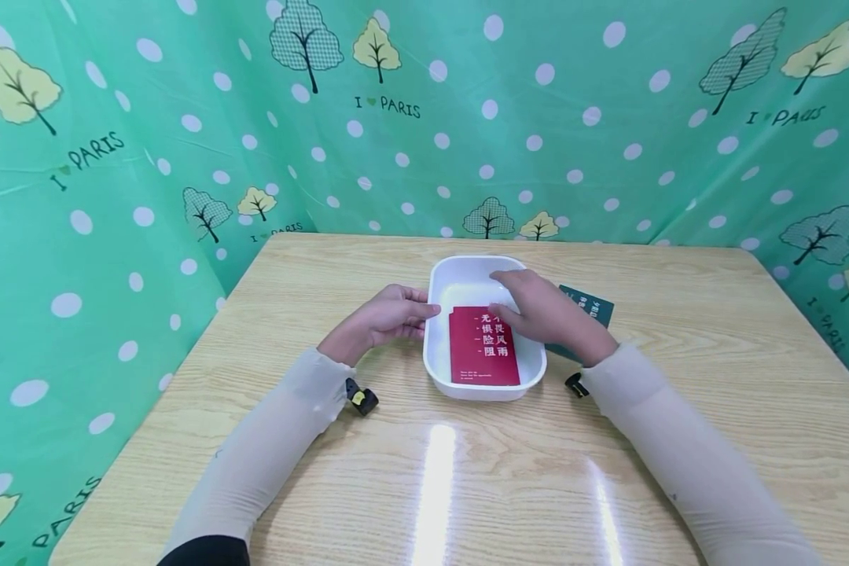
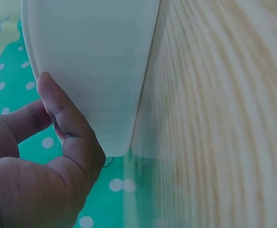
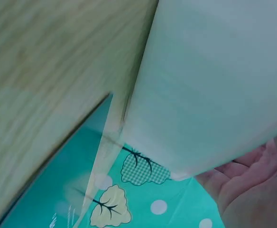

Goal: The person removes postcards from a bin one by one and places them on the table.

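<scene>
A white plastic tub [image 1: 439, 369] with rounded corners stands on the table. Inside it lies a red booklet [image 1: 477, 354] with white Chinese characters; a slight offset at its upper left corner hints at a second layer. My left hand [image 1: 396, 313] pinches the tub's left rim, thumb at the rim and fingers along the outer wall. Over the right rim reaches my right hand [image 1: 538, 306], its loosely extended fingers inside the tub and its thumb by the booklet's top edge. Whether that thumb touches the booklet I cannot tell. Under the right wrist, a dark green booklet [image 1: 594, 306] lies partly hidden.
The wooden table [image 1: 714, 354] reaches back to a green curtain [image 1: 559, 118] printed with dots and trees. A small black-and-yellow object [image 1: 361, 398] shows beside the left sleeve, and another black piece [image 1: 576, 385] beside the right sleeve.
</scene>
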`<state>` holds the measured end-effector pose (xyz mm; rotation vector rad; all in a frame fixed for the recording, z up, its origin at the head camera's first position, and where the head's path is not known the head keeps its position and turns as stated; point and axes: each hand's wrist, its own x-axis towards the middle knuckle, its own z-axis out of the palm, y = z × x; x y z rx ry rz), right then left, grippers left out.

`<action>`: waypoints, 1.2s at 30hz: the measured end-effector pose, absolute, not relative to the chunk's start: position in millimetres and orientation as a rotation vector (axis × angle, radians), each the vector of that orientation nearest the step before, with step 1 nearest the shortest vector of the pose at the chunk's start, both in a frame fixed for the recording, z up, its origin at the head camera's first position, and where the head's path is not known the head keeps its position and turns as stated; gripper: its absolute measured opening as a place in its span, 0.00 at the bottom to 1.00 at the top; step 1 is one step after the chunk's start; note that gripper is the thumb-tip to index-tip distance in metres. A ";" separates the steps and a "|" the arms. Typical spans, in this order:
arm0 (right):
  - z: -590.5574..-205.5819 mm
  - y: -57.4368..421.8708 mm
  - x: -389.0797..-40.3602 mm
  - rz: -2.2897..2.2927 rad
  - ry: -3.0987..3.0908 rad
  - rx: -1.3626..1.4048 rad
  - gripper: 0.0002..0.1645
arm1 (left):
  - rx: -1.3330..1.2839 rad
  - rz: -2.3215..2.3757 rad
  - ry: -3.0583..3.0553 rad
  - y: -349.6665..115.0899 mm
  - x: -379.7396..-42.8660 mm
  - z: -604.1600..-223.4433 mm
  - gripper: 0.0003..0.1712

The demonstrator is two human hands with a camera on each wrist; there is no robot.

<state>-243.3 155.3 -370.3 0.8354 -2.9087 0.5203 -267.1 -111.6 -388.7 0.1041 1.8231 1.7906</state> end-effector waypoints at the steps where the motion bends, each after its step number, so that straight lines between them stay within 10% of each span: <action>1: -370.5 154.2 -242.4 0.525 -2.929 0.845 0.41 | 0.100 1.791 1.820 -111.6 -267.1 -388.5 0.11; 36: -378.2 140.2 -236.1 0.119 -3.127 0.945 0.56 | 0.084 1.778 1.808 -112.5 -268.4 -388.0 0.10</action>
